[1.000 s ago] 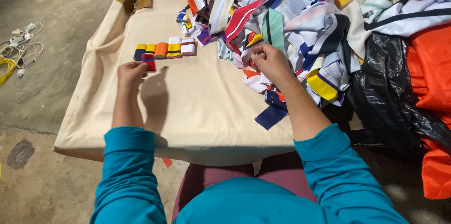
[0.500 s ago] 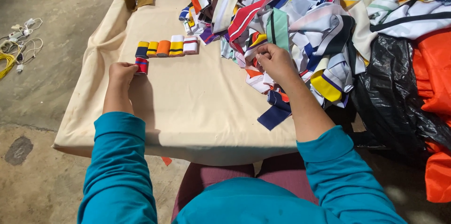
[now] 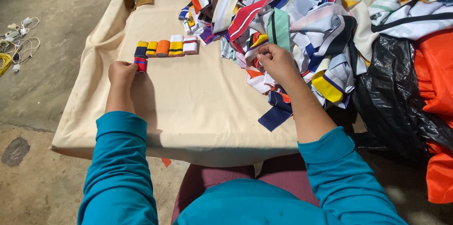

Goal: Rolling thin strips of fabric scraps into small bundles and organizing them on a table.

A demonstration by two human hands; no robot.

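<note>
While the left hand (image 3: 121, 71) closed around a red-and-blue striped roll (image 3: 140, 64), setting it on the cloth-covered table (image 3: 198, 107) just below the row of finished rolls (image 3: 166, 47), the right hand (image 3: 277, 62) pinched a strip from the heap of fabric scraps (image 3: 311, 22), which lay within easy reach.

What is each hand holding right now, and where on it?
The left hand grips a small rolled red-and-navy striped strip by its near end, just below the row of rolls. The right hand pinches a fabric strip at the pile's edge; the exact spot is hidden.
</note>
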